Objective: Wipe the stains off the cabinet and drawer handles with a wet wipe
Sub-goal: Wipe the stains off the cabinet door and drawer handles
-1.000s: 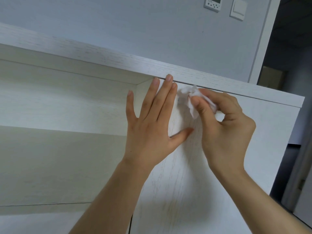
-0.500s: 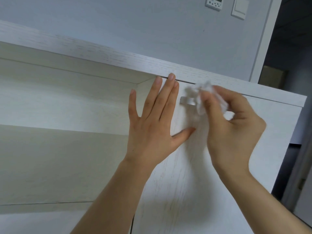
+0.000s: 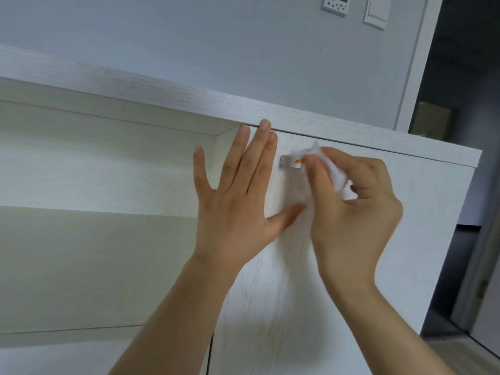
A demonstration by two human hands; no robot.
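Two hands work at the top of a white cabinet door (image 3: pixel 351 239), seen from the single head view. Landmark: the small metal handle (image 3: pixel 289 161) near the door's upper edge, just under the cabinet top (image 3: pixel 162 90). Left hand (image 3: pixel 238 209) lies flat on the door just left of the handle, fingers straight and spread, fingertips reaching the seam under the cabinet top, thumb pointing right beneath the handle; it holds nothing and looks to be bracing the door. Right hand (image 3: pixel 354 209) sits just right of the handle, fingers curled, thumb and forefinger pinching a crumpled wet wipe (image 3: pixel 332 169). The wipe's leading edge touches the handle's right end, where an orange stain (image 3: pixel 297 160) shows; the wipe there is blurred. Left of the handle, beyond the door edge, an open shelf recess (image 3: pixel 94 171). Above and right of the handle, on the wall, a thermostat (image 3: pixel 335 4) and a light switch (image 3: pixel 374 12). Judgement: handle only partly cleaned, stain not yet off. Risks: a small bunched wipe may smear orange onto the pale door face, or slip from a two-finger pinch under pressure; if the bracing hand lifts, the door may swing and the wipe lose contact.
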